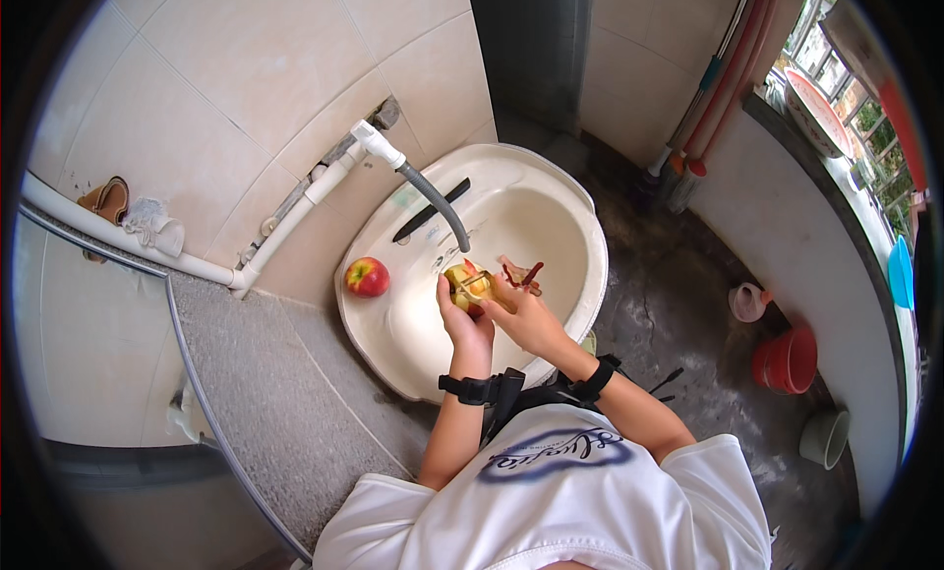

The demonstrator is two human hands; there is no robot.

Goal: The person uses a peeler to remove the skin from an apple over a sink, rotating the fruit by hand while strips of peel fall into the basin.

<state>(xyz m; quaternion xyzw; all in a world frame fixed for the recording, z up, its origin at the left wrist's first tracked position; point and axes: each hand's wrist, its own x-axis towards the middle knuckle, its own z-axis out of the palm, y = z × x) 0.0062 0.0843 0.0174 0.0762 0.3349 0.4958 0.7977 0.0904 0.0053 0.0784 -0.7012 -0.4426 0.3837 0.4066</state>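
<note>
Over a white ceramic washbasin (pixel 413 341), my left hand (pixel 466 326) holds a partly peeled apple (pixel 459 298) with patches of red skin. My right hand (pixel 527 315) grips a peeler (pixel 472 281), its blade end lying across the top of the apple. Strips of red peel (pixel 525 273) rest in the basin just beyond my right hand. A whole red and yellow apple (pixel 366 277) sits on the basin's left rim. Behind it on the ledge lies a black knife-shaped object (pixel 431 210). A grey corrugated hose (pixel 435 197) hangs down close above the apple.
A white pipe (pixel 335 177) runs along the tiled wall, beside a grey stone counter (pixel 258 363) at left. On the floor at right stand a red bucket (pixel 785 360), a grey-green bucket (pixel 824 439) and a pink container (pixel 747 302). Long-handled brushes (pixel 689 183) lean in the corner.
</note>
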